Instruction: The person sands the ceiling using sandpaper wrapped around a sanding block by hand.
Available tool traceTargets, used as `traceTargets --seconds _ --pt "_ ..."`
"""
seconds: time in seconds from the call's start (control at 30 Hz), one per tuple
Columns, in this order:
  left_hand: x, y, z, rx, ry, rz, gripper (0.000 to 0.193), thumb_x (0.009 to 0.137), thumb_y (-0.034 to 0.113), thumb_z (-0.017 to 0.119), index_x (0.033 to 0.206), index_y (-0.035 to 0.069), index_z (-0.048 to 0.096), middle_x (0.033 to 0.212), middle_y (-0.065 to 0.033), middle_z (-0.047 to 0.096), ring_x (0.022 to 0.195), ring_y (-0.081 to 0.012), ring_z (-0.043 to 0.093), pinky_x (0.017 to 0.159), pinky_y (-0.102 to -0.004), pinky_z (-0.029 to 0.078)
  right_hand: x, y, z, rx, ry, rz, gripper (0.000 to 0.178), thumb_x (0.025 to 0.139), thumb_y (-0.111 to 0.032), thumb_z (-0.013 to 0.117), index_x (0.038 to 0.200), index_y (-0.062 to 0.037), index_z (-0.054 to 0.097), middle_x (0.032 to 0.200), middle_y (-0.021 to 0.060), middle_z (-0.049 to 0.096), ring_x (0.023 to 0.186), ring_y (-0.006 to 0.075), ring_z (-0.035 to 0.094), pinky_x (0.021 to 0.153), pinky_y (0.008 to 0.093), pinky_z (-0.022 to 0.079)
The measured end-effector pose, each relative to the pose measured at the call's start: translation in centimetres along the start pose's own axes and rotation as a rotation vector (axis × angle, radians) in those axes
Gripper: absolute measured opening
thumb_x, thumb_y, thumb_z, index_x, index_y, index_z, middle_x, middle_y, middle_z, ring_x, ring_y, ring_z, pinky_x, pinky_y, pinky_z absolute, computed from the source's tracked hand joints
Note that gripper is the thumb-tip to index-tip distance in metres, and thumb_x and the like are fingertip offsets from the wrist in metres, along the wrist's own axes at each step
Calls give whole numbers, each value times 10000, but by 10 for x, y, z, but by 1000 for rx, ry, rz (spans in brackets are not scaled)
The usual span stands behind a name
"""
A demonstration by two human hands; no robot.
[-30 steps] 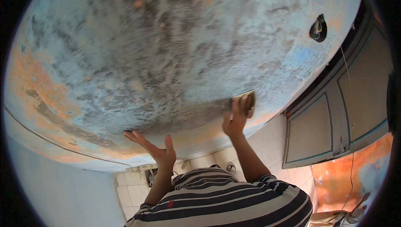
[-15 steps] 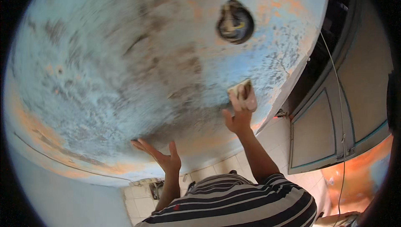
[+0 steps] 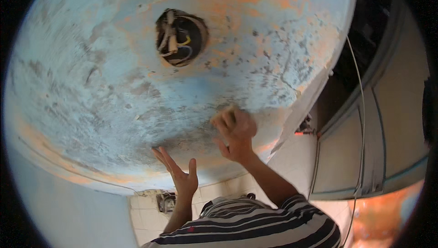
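The wall (image 3: pixel 105 88) before me is worn, pale blue with orange patches and dark, scuffed marks. My right hand (image 3: pixel 237 134) is curled over a pale folded pad that looks like sandpaper (image 3: pixel 218 119), pressed against the lower part of the wall. Motion blurs these fingers, and much of the pad is hidden under them. Lower and to the left, my left hand (image 3: pixel 180 173) is open with its fingers stretched out and the fingertips at the wall. It holds nothing.
A round hole with loose wires (image 3: pixel 182 40) sits in the wall above my hands. To the right, a grey door panel (image 3: pixel 340 157) stands past the wall's broken edge, with a thin cable (image 3: pixel 363 125) hanging before it. Light floor tiles (image 3: pixel 146 220) show below.
My right hand has moved left and a little down across the wall with the sandpaper. The left hand stays open near the same spot. The view has shifted, so the hole appears further left.
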State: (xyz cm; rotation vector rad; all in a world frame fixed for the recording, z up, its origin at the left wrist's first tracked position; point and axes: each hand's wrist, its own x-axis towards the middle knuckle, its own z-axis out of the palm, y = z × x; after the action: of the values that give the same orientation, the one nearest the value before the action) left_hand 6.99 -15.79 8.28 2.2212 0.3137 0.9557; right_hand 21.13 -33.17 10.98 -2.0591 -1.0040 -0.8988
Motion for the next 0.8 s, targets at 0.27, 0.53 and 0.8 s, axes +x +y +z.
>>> traceTargets --seconds 0.27,0.53,0.8 --pt "-3 -20 -16 13 44 -15 993 927 360 704 1614 91 38 1638 -296 -103 1503 -522 -72 1162 -662 113 -54 76 25 104 611 475 697 1062 -306 406 1587 33 98 1674 201 66 1546 343 85 1238 444 69" --pt "2 -69 -64 -12 148 -95 994 894 295 730 1606 54 78 1631 -325 -57 1502 -532 -35 1175 -628 113 37 -74 71 29 320 23 662 1003 -444 509 1474 16 443 1621 240 241 1525 436 117 1201 596 106" --pt "42 -124 -171 122 293 -59 1012 887 233 712 1602 42 22 1647 -288 -77 1534 -445 -24 1217 -550 102 -74 -105 216 -39 131 93 529 988 -421 531 1365 -54 591 1271 174 581 1290 390 462 1129 593 247"
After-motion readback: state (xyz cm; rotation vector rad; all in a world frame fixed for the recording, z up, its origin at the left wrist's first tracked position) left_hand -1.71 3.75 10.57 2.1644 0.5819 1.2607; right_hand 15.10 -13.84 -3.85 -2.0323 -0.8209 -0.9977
